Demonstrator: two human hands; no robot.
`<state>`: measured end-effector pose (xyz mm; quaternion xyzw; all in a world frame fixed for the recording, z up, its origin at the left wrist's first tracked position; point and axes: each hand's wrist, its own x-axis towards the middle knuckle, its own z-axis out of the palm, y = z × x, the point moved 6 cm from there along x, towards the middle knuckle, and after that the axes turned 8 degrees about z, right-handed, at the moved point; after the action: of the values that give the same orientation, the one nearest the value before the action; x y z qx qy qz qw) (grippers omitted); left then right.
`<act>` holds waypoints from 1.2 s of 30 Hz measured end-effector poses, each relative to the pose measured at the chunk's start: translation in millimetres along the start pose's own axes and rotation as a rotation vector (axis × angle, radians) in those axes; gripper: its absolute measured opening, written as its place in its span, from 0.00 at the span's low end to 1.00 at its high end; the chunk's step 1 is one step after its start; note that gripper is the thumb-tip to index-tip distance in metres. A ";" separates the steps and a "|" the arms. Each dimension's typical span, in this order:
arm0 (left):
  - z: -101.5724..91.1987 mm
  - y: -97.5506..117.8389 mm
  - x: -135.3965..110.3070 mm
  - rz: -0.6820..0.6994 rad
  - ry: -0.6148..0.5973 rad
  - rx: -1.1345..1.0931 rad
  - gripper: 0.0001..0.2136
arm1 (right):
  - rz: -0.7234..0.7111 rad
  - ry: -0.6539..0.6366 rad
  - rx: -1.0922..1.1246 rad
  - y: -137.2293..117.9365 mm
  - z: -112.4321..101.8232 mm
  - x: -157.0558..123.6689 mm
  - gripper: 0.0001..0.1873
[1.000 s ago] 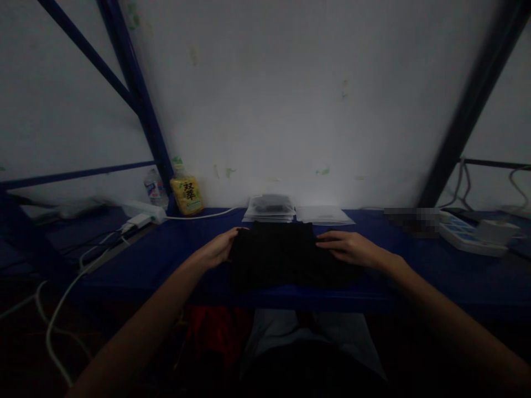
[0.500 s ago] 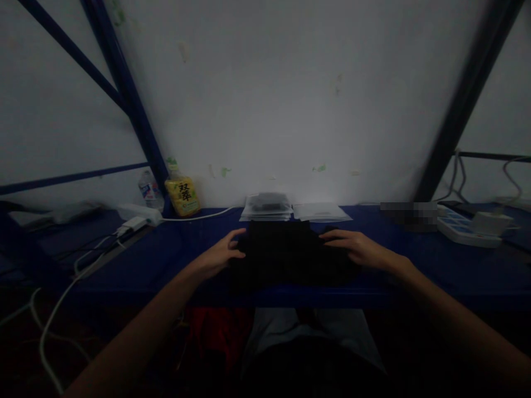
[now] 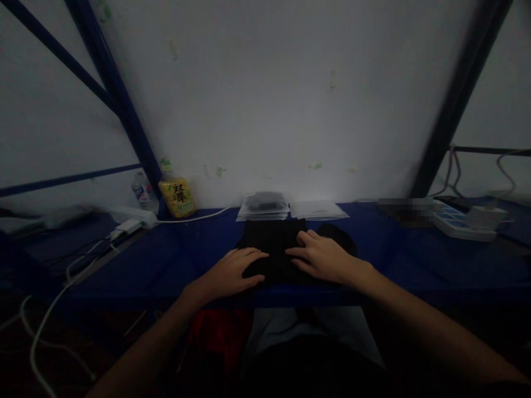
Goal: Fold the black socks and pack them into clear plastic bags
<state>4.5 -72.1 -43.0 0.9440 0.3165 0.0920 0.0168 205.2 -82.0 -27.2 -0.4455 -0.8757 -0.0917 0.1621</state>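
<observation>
Blue tabletop [image 3: 166, 254], v. dim. Black cloth [image 3: 276, 237] lies on it, centre, nr front edge. I'd say part-folded: mid section fairly square = done, but a dark bit, prob. same cloth, pokes out R, so tidying's left. Flat packs [image 3: 318, 211] just behind. My L hand [image 3: 234, 271] lies on cloth, grip wide; R hand [image 3: 326, 257], fingers bent on it, can't tell if pinching.

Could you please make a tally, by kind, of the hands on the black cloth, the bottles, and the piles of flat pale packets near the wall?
Hands on the black cloth: 2 (left hand, right hand)
Bottles: 2 (clear bottle, yellow bottle)
Piles of packets: 2 (left pile, right pile)
Total: 6
</observation>
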 end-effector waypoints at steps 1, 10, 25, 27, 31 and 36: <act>2.4 -2.7 -0.7 0.003 -0.011 0.006 0.25 | 0.029 -0.044 -0.041 -3.2 5.6 3.5 0.19; 2.8 -20.0 -9.2 0.014 0.013 0.006 0.20 | 0.626 -0.122 -0.171 97.3 18.4 -36.8 0.15; -25.0 -28.8 23.7 -0.016 0.062 0.081 0.15 | 0.029 0.042 0.122 42.6 -0.9 -54.0 0.21; -39.3 -33.8 39.3 -0.044 0.077 0.127 0.16 | 0.029 0.067 0.139 38.6 -10.3 -44.5 0.26; -62.6 -51.3 80.1 -0.042 0.084 0.250 0.16 | -0.100 -0.009 0.130 23.1 -10.0 -10.5 0.30; -55.0 -88.6 114.9 -0.091 0.093 0.407 0.13 | 0.194 -0.008 0.000 70.3 11.8 46.9 0.17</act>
<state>31.7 66.2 21.8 0.9074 0.3713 0.0689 -0.1847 234.0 -1.9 -19.8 -0.5287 -0.8290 -0.0736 0.1666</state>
